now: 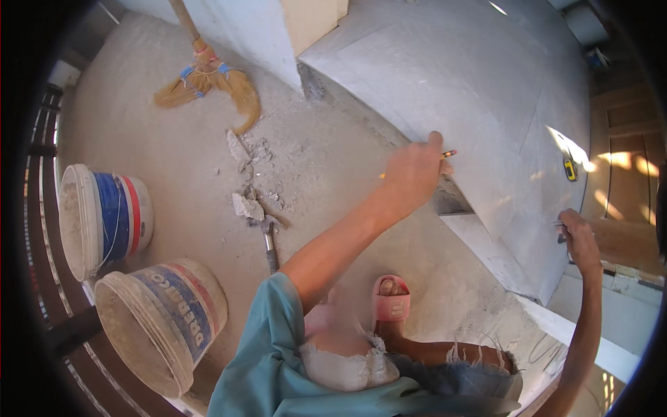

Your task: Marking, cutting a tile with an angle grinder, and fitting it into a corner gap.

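Observation:
My left hand (415, 170) is closed around a pencil (449, 153), whose yellow length shows on both sides of the fingers. It hovers by the edge of a raised grey slab (451, 83), above a dark gap in that edge. Farther right, my right hand (581, 238) rests at the slab's right end with its fingers bent together. A small dark and metallic bit shows at its fingertips, too little to name. Beyond that hand, a yellow and black tape measure (570, 169) lies on the slab.
Two used paint buckets (114, 215) stand on the left by a railing. A hammer (269, 247) lies on the dusty floor among broken concrete chunks (248, 207). A straw broom (208, 73) leans at the back. Wooden panelling (629, 139) borders the slab's right side.

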A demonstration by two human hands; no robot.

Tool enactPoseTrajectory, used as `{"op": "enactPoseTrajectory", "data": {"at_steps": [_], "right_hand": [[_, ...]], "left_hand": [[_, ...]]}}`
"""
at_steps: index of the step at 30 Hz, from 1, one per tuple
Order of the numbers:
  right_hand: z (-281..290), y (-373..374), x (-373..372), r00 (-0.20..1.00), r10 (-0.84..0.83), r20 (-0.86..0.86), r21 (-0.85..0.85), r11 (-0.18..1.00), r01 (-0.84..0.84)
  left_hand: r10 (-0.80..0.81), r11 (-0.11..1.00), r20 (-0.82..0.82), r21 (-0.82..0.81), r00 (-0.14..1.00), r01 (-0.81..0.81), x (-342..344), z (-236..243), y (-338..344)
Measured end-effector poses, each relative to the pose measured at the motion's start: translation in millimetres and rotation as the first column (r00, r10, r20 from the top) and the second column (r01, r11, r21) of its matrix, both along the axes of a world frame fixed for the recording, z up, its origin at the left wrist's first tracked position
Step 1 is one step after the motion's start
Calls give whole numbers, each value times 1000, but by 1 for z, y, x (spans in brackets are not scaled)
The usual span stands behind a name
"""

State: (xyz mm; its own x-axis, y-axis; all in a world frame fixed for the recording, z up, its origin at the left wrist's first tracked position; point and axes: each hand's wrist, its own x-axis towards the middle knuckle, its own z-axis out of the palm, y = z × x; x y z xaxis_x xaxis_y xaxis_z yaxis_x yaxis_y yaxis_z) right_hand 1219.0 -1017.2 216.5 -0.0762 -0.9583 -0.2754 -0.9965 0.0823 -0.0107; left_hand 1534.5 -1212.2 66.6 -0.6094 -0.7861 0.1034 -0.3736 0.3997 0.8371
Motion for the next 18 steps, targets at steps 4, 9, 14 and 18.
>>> {"op": "enactPoseTrajectory", "data": {"at_steps": [4, 9, 14, 18], "right_hand": [[33, -5, 48, 992, -125, 1, -222, 967, 123], [94, -14, 115, 998, -53, 43, -406, 911, 66], [81, -43, 117, 725, 60, 686, -464, 803, 373], [-2, -129, 227, 380, -98, 920, -134, 831, 539]], "left_hand": [[38, 948, 387, -305, 921, 89, -35, 1, -10], [103, 790, 179, -613, 978, 29, -86, 7, -59], [-111, 911, -291, -412, 950, -20, -57, 54, -62], [-81, 995, -353, 24, 932, 96, 108, 45, -5]]}}
